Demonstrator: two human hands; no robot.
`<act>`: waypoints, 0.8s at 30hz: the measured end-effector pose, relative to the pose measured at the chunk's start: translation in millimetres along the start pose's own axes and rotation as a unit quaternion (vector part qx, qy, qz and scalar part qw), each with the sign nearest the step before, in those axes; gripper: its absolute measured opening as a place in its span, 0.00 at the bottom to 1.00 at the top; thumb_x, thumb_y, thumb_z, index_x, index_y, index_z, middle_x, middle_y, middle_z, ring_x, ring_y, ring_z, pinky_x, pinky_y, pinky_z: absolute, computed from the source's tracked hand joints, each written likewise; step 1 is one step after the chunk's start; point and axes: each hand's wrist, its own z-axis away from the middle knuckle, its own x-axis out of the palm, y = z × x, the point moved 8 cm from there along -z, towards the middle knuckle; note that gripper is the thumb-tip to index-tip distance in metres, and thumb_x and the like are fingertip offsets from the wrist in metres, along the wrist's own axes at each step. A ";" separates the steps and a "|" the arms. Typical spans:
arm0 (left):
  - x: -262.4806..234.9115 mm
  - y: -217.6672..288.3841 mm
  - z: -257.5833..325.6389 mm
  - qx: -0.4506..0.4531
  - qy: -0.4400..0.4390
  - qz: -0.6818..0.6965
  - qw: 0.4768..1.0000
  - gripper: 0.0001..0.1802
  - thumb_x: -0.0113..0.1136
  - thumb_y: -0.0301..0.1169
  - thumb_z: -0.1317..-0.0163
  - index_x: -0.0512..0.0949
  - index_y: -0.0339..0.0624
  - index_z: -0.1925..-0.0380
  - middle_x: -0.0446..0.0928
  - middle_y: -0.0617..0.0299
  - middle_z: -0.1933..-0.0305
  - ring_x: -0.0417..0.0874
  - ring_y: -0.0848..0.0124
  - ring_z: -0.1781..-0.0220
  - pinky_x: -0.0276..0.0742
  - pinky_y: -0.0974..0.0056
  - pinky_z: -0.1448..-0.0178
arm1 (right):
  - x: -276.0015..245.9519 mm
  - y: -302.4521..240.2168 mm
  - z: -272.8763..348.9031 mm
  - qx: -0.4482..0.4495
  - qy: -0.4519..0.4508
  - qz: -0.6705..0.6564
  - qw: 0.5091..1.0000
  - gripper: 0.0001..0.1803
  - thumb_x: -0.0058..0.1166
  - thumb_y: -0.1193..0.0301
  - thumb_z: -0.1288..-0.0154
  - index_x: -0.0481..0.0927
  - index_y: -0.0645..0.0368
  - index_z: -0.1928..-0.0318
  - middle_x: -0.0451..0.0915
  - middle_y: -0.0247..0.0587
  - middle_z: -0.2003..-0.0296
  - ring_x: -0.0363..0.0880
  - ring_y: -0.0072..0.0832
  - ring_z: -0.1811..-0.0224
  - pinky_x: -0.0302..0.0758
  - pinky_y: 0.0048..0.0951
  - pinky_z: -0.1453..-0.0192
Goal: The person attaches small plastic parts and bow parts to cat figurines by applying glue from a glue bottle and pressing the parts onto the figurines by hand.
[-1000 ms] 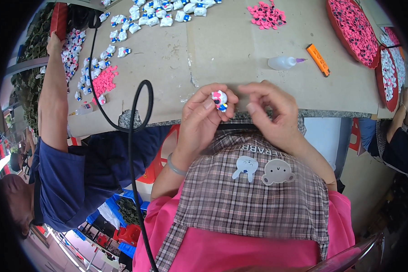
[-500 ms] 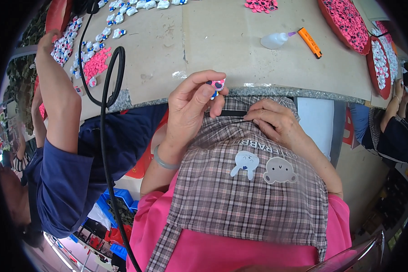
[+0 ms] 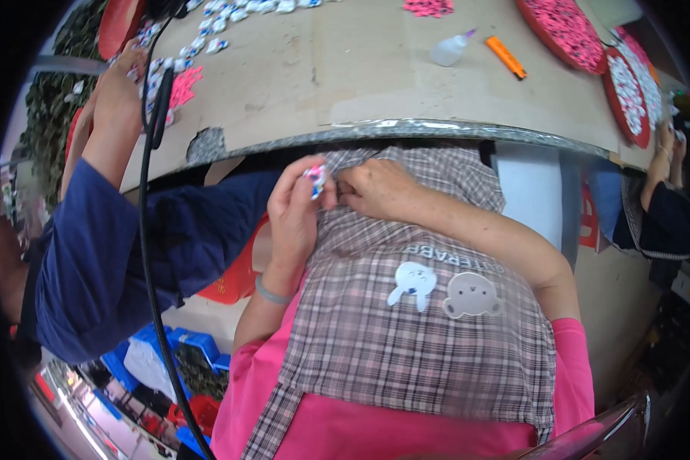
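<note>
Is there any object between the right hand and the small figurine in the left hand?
No separate object visibly stands between the right hand and the small figurine; only the left hand, which holds it, is there. Depth is hard to judge.

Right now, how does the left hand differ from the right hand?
The left hand pinches a small white-and-pink figurine; the right hand shows nothing held. The left hand points up the picture; the right hand points left. The left hand has a bracelet at its wrist; the right hand shows none. Both are gloveless.
</note>
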 end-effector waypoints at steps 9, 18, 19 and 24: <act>-0.2 -68.8 24.4 -0.170 -0.031 0.012 0.985 0.15 0.45 0.34 0.28 0.72 0.35 0.50 0.74 0.60 0.66 0.73 0.75 0.68 0.70 0.72 0.63 | -34.0 21.7 42.3 0.007 0.140 -0.179 0.974 0.09 0.59 0.69 0.46 0.76 0.62 0.72 0.80 0.49 0.79 0.82 0.44 0.74 0.77 0.40 0.68; -3.8 -85.9 21.7 -0.181 -0.044 0.025 0.982 0.16 0.46 0.34 0.28 0.71 0.36 0.48 0.75 0.61 0.65 0.74 0.76 0.66 0.73 0.73 0.60 | -75.1 113.5 143.3 0.180 0.186 -0.222 0.940 0.05 0.59 0.76 0.42 0.76 0.60 0.71 0.78 0.32 0.79 0.73 0.16 0.78 0.70 0.22 0.74; -4.9 -83.2 18.6 -0.171 -0.040 0.039 0.984 0.16 0.46 0.34 0.28 0.71 0.36 0.47 0.75 0.60 0.64 0.75 0.76 0.66 0.74 0.72 0.59 | -73.5 126.1 158.0 0.200 0.178 -0.267 0.926 0.05 0.58 0.77 0.41 0.75 0.60 0.71 0.77 0.30 0.78 0.73 0.14 0.77 0.69 0.20 0.74; 10.9 -58.9 6.5 -0.163 -0.054 0.154 0.973 0.13 0.48 0.26 0.36 0.71 0.38 0.52 0.73 0.57 0.54 0.77 0.70 0.58 0.75 0.69 0.58 | -73.5 143.7 180.4 0.259 0.150 -0.350 0.888 0.04 0.59 0.78 0.41 0.76 0.61 0.68 0.77 0.33 0.76 0.73 0.17 0.76 0.70 0.21 0.72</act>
